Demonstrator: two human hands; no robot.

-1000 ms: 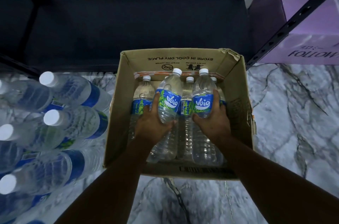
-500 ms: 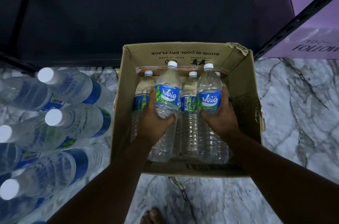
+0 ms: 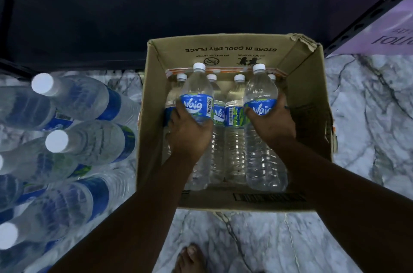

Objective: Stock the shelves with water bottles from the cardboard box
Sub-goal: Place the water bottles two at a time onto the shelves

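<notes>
Box nearer (marble floor, dark shelf).

A marbled white floor spreads around. A purple carton with partly readable print sits at upper right. A bare foot, possibly the person's own, shows at the bottom edge.

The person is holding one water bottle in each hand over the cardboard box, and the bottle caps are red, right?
Not quite. The head view shows white caps, not red. Each hand, left hand and right hand, does grip a bottle over the cardboard box.
</notes>
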